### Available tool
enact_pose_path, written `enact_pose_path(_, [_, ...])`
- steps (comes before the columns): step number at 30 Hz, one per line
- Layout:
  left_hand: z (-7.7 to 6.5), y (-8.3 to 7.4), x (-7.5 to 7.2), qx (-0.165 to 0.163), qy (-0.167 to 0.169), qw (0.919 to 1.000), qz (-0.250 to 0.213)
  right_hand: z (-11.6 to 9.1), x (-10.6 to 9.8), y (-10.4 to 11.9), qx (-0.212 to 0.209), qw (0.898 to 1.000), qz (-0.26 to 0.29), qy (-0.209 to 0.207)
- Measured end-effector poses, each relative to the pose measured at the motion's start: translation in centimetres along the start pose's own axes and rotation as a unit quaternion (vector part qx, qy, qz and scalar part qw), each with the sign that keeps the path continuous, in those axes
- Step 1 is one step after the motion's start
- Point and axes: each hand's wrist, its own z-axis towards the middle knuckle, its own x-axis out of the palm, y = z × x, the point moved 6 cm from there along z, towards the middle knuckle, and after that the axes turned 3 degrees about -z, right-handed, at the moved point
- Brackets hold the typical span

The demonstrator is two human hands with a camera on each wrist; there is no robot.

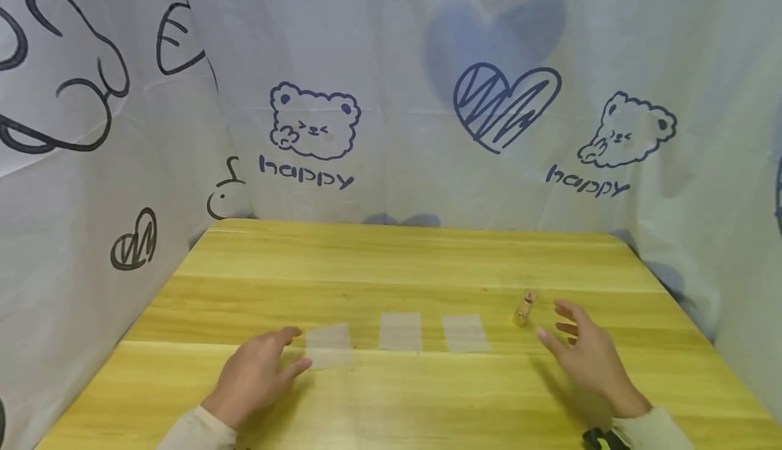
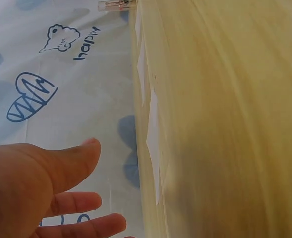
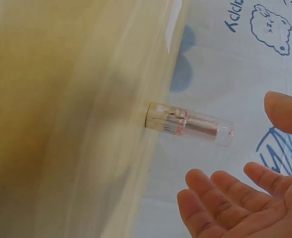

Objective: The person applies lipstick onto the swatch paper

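A small clear cylinder with a pinkish, metallic-looking core, perhaps a lipstick tube (image 1: 524, 309), stands upright toward the right of the wooden table. My right hand (image 1: 589, 355) is just to its right, fingers loosely bent and parted from the thumb, with a gap to the tube (image 3: 188, 124) in the right wrist view. Three thin whitish squares lie in a row: a left square (image 1: 330, 346), a middle square (image 1: 400, 332) and a right square (image 1: 466, 333). Beside the left square is my left hand (image 1: 256, 372), relaxed and holding nothing, its fingertips at the square's left edge.
The yellow wood-grain table (image 1: 391, 409) is bounded at the back and sides by a pale curtain (image 1: 397, 43) printed with bears, hearts and the word happy. A dark band (image 1: 601, 438) shows at my right wrist, by the light sleeve (image 1: 654, 429).
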Motion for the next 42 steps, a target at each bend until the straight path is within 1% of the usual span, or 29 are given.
enact_pose_path(6, [0.9, 0.2, 0.2, -0.002, 0.012, 0.9999, -0.008, 0.9, 0.2, -0.4, 0.004, 1.000, 0.002, 0.002])
enact_pose_path(13, [1.9, 0.1, 0.7, -0.002, 0.034, 0.9994, -0.010, 1.8, 0.5, -1.0, 0.013, 1.000, 0.015, 0.022])
enact_pose_path(21, [3.0, -0.1, 1.3, 0.009, 0.036, 0.9992, -0.011, 2.7, 0.7, -1.6, 0.012, 1.000, 0.019, 0.022])
enact_pose_path(25, [3.4, -0.1, 1.7, 0.012, 0.039, 0.9991, -0.015, 3.0, 0.8, -1.7, 0.015, 0.999, 0.018, 0.025])
enact_pose_path(31, [3.6, -0.1, 2.3, 0.009, 0.057, 0.9981, -0.019, 3.3, 1.1, -1.7, 0.015, 0.999, 0.019, 0.039])
enact_pose_path(37, [3.9, -0.1, 2.5, 0.008, 0.061, 0.9980, -0.011, 3.6, 1.3, -1.7, 0.022, 0.998, 0.015, 0.050])
enact_pose_path(42, [3.9, -0.1, 2.8, 0.009, 0.073, 0.9973, -0.005, 3.9, 1.5, -1.7, 0.021, 0.998, 0.015, 0.053])
